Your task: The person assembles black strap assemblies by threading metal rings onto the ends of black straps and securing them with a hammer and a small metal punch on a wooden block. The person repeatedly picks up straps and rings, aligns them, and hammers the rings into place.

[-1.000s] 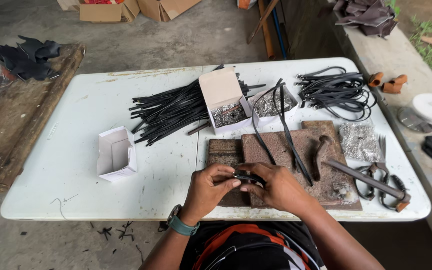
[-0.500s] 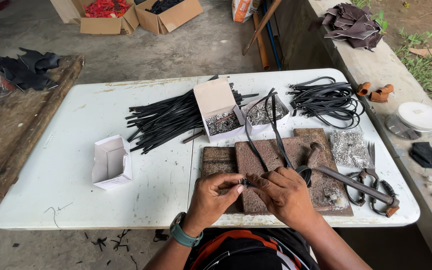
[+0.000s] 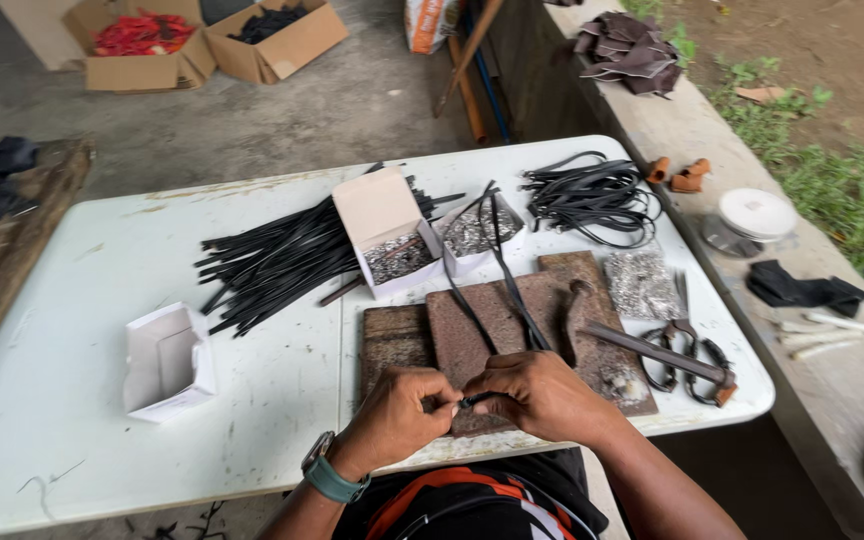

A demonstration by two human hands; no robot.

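Head view: left hand [image 3: 397,418] and right hand [image 3: 542,395] close together at the near edge of the white table [image 3: 82,270], fingers curled shut, both pinching the same black strap [image 3: 497,275]. Strap end caught between the fingertips right where the hands meet, some small part there too hidden to make out. From that pinch, two thin black lengths running away from the body, up across the brown board [image 3: 482,320] toward the far side and arching over the open boxes; long axis near straight ahead, leaning slightly left. Right hand covering the near end of the strap, left hand just beside it at the tip.

Strap narrow, flat, limp, matte like rubber or leather. Board rough, worn and rust-brown. Beyond it, a white cardboard box of small metal pieces [image 3: 397,255], shiny and loose. To the left, a pile of black strips [image 3: 282,255], straight and cut alike; an empty white box [image 3: 167,360] well apart at the left. Far right, a coil of black cord [image 3: 592,195]. Near the right edge, a clear bag of metal bits [image 3: 640,282], and scissors [image 3: 687,345] with dark handles beside a long metal tool [image 3: 642,345].
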